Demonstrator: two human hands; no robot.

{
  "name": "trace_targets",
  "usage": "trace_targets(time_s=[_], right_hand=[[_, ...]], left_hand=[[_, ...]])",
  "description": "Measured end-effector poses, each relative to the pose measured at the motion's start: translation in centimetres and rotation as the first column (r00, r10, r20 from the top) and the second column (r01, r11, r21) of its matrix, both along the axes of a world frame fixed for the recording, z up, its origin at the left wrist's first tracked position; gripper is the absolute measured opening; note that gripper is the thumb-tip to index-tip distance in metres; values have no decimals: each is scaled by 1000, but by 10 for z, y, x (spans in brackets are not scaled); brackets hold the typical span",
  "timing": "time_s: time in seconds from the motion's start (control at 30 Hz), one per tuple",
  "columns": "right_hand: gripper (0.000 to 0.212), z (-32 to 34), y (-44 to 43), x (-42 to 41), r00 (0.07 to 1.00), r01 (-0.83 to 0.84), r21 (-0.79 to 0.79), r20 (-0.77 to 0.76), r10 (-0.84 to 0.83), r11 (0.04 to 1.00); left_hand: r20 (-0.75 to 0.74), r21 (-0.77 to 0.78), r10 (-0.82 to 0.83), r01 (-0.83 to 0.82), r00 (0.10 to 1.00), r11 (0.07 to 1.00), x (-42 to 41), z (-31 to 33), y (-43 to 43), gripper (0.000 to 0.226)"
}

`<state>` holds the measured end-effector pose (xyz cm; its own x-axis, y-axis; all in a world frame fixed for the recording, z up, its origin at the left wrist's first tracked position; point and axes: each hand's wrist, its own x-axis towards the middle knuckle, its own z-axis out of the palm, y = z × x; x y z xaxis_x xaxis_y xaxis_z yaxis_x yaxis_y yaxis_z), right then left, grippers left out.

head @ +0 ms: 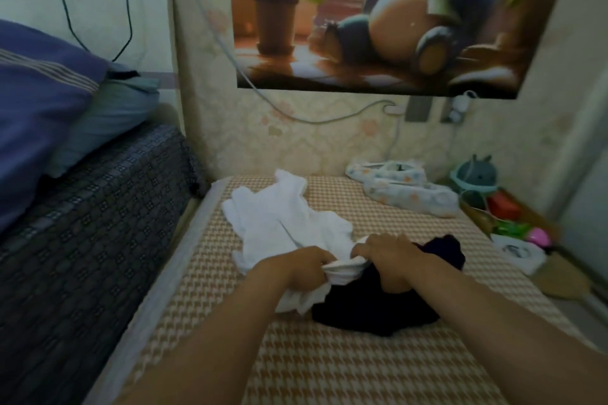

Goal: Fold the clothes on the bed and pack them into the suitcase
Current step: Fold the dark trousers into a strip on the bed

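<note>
Looking down onto a bed: a white garment [289, 217] lay crumpled in the middle of the houndstooth mat [329, 365], its near edge bunched between two hands. The left hand [302, 268] had its fingers curled tight round a wad of the white cloth. The right hand [385, 256], just beside it, pinched the same edge with bent fingers, its wrist over a dark garment [378, 312] that was heaped on the near-right part of the mat and touched the white one. The white cloth looked light, soft and limp, likely to sag and crease, so it would probably handle best taken by two corners or the shoulder seams and spread flat on the mat. Counted: one white garment, one dark garment, and pale flower-printed clothing [404, 187] at the mat's far edge, one piece or two, unclear. No suitcase showed
</note>
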<state>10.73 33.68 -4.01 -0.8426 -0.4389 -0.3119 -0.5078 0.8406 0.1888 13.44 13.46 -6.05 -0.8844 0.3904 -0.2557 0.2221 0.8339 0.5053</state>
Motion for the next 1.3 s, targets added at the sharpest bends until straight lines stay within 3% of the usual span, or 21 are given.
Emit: trace_targets(time_s=[0.17, 0.23, 0.33, 0.4, 0.43, 0.5, 0.57, 0.63, 0.67, 0.77, 0.83, 0.9, 0.93, 1.0, 1.07, 1.1, 1.17, 1.23, 1.3], right_hand=[[69, -6, 15, 52, 976, 175, -186, 166, -144, 967], [60, -11, 10, 59, 979, 189, -231, 121, -164, 955], [42, -18, 2, 68, 981, 188, -245, -6, -196, 951], [31, -26, -3, 64, 971, 205, -382, -33, -235, 901], [27, -29, -11, 61, 964, 236, -520, 16, -267, 821], [26, -29, -33, 54, 934, 340, -754, 200, -296, 562], [23, -21, -59, 48, 861, 503, -802, 429, -275, 324], [20, -16, -72, 48, 806, 591, -790, 572, -149, 163], [27, -15, -73, 48, 824, 566, -813, 561, -79, 136], [53, -23, -65, 50, 865, 499, -860, 501, -7, 108], [50, -28, -62, 52, 877, 479, -874, 472, -92, 84], [41, -30, -60, 54, 883, 452, -884, 424, -200, 122], [39, -31, -58, 54, 883, 451, -880, 415, -221, 152], [38, -34, -60, 58, 875, 474, -856, 433, -217, 206], [43, -38, -77, 63, 879, 476, -840, 450, -155, 262], [47, -41, -92, 67, 885, 464, -840, 451, -113, 280], [67, -53, -129, 66, 897, 437, -847, 434, -80, 304], [85, -64, -167, 65, 892, 447, -832, 441, -95, 329], [87, -71, -199, 63, 896, 439, -834, 433, -96, 334]], left_hand=[[94, -131, 30, -17, 995, 991, 60, 6, 13, 59], [149, -35, 97, -92, 984, 995, 76, 8, 12, 64], [-15, 95, 169, -167, 986, 981, 83, 10, 5, 45], [-182, 72, 194, -183, 964, 980, 77, 7, -1, 55], [-246, 62, 178, -168, 953, 984, 71, 6, -4, 69], [-304, 24, 123, -121, 945, 992, 62, 9, -8, 99], [-322, 71, 127, -110, 938, 991, 52, 11, -13, 117], [-321, 162, 141, -93, 936, 982, 49, 7, -17, 112], [-322, 191, 155, -97, 934, 977, 50, 3, -21, 102], [-280, 232, 299, -238, 912, 943, 50, 4, -38, 62], [-283, 183, 513, -479, 811, 858, 51, 8, -57, 42], [-529, -31, 529, -639, 663, 769, 63, 15, -82, 33], [-584, -163, 494, -689, 644, 706, 69, 15, -94, 29], [-440, -376, 560, -710, 702, 595, 83, 13, -112, 30], [-91, -519, 631, -578, 770, 630, 88, 5, -123, 61], [53, -516, 629, -518, 775, 682, 91, 3, -129, 81], [108, -404, 599, -516, 793, 755, 98, 2, -135, 96], [-74, -285, 582, -576, 810, 766, 103, 1, -144, 79], [-311, -172, 558, -624, 769, 763, 108, 2, -150, 61]])
